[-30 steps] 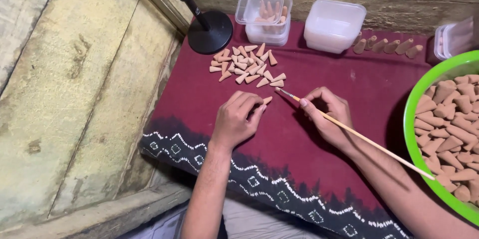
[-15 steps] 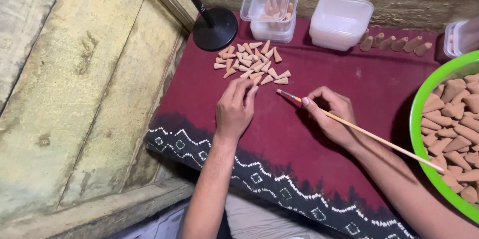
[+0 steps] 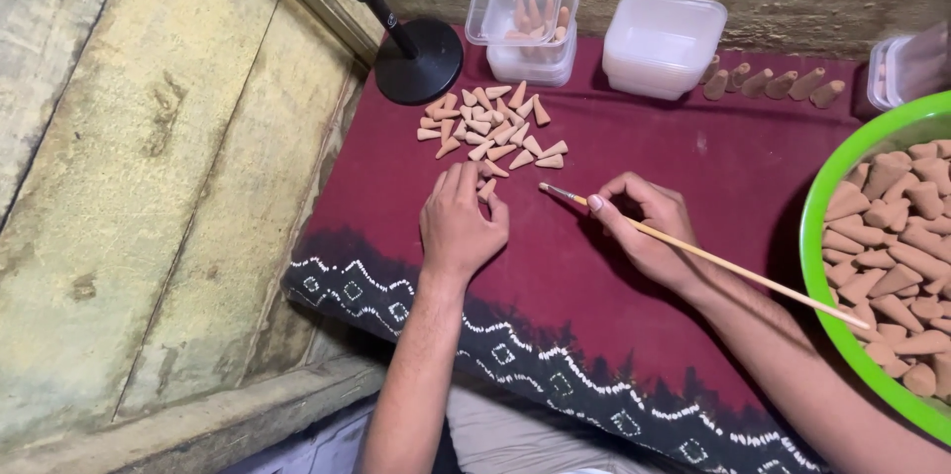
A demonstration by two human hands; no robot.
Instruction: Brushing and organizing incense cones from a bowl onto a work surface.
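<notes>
Maroon cloth w/ white zigzag border covers tabletop: left hand grip pinched on one small clay cone at edge of loose cone pile just ahead, right hand clamped on thin brush, green bowl of cones to its right still full, so est. early; wood-plank wall behind.

We count two hands at work: our left hand and our right hand. We see one thin brush, one green bowl, one black round stand base, and three clear plastic tubs. Five cones stand in a row; the loose cones number roughly thirty, too crowded for an exact count.
</notes>
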